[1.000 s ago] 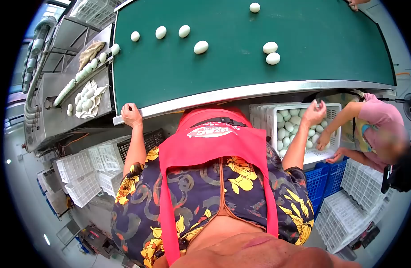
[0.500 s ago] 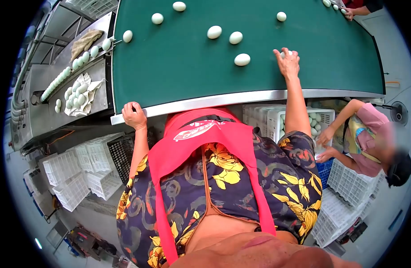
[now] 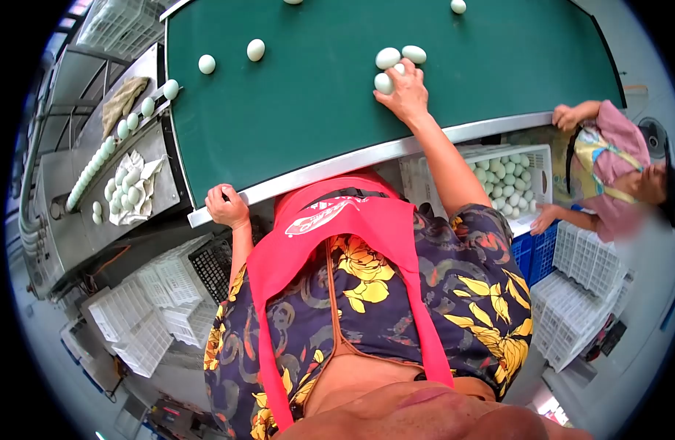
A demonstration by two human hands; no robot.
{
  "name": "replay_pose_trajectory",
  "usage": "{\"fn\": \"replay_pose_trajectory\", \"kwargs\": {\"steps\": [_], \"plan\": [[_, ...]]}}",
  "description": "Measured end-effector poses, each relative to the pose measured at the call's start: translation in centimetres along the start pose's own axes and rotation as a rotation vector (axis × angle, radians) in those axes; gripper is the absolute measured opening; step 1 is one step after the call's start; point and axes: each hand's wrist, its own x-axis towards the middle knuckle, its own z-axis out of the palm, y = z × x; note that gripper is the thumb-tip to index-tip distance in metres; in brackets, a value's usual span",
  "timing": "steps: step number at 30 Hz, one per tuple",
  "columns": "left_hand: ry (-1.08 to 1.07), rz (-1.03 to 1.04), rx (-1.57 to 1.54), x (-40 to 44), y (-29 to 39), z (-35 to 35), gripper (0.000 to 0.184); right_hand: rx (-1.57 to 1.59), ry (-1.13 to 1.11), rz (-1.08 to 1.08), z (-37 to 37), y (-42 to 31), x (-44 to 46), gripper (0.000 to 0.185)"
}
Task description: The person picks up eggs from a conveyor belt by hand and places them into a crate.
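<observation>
Eggs run in a row across the metal stand up to the desk at its left edge, beside piled eggs on a white cloth. Toward that edge lie one loose egg and another egg. The left hand rests at the near left corner, fingers curled; I cannot tell whether it is closed. Mid-desk, the right hand, much the nearer to the cluster, bends its fingers over a partly hidden egg, thumb beside an outer egg; whether this grip pinches either, I cannot tell. Just past it, toward the far edge, sit the left egg and the right egg, long axes roughly along the desk. Farther right is a lone egg. Beyond the near edge stands a crate of eggs; a co-worker's hand is near the right corner.
</observation>
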Motion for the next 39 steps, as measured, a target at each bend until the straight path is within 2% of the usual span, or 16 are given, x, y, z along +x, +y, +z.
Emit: {"fn": "replay_pose_trajectory", "kwargs": {"steps": [4, 7, 8, 10, 11, 13, 15, 17, 19, 21, 24, 27, 36, 37, 38, 39], "plan": [[0.001, 0.001, 0.000, 0.1, -1.3, 0.6, 0.017, 0.087, 0.015, 0.115, 0.8, 0.5, 0.8, 0.051], [-0.012, 0.019, 0.028, 0.5, -2.0, 0.5, 0.019, 0.529, 0.034, 0.210, -1.5, 0.4, -1.4, 0.060], [-0.019, 0.022, 0.019, 0.7, -2.8, 0.6, 0.020, 0.524, 0.049, 0.247, -2.1, 0.7, -2.7, 0.060], [-0.021, 0.012, 0.013, 1.2, -4.5, 0.8, 0.022, 1.063, -0.102, 0.412, -3.4, 0.9, -5.2, 0.055], [-0.030, -0.009, 0.023, 1.5, -5.1, 0.9, 0.022, 1.207, -0.112, 0.417, -4.6, 1.6, -6.6, 0.045], [-0.026, -0.040, 0.047, 1.8, -6.1, 1.3, 0.022, 1.286, -0.054, 0.509, -6.4, 4.8, -9.8, 0.044], [-0.008, -0.074, 0.089, 2.2, -8.0, 2.1, 0.021, 1.246, 0.121, 0.589, -6.3, 9.7, -13.2, 0.042], [-0.023, -0.114, 0.107, 2.8, -8.8, 2.2, 0.021, 0.974, 0.292, 0.772, -6.0, 14.6, -16.7, 0.041], [-0.018, -0.117, 0.131, 3.2, -10.6, 2.8, 0.023, 0.544, 0.300, 0.913, -3.8, 20.7, -21.3, 0.055], [-0.033, -0.216, 0.200, 3.9, -11.1, 3.1, 0.025, 0.183, 0.153, 1.015, -1.0, 25.0, -25.2, 0.071], [-0.045, -0.126, 0.207, 4.6, -13.1, 3.3, 0.027, 0.028, 0.093, 1.041, 3.7, 28.7, -29.4, 0.074], [-0.185, -0.194, 0.278, 5.0, -15.1, 3.8, 0.026, -0.192, 0.068, 0.861, 3.6, 27.9, -30.1, 0.072], [-0.064, -0.145, 0.308, 4.6, -14.7, 3.6, 0.020, -0.367, -0.160, 0.743, 3.7, 30.3, -30.2, 0.077], [-0.036, -0.132, 0.294, 4.6, -14.4, 3.5, 0.018, -0.450, -0.239, 0.776, 3.7, 30.8, -30.1, 0.077], [-0.015, -0.131, 0.270, 3.9, -14.1, 3.8, 0.018, -0.446, -0.185, 0.999, 1.1, 27.3, -27.7, 0.077], [0.013, -0.121, 0.247, 3.8, -14.1, 3.9, 0.018, -0.459, 0.005, 1.017, 0.9, 27.6, -27.0, 0.067]]}}
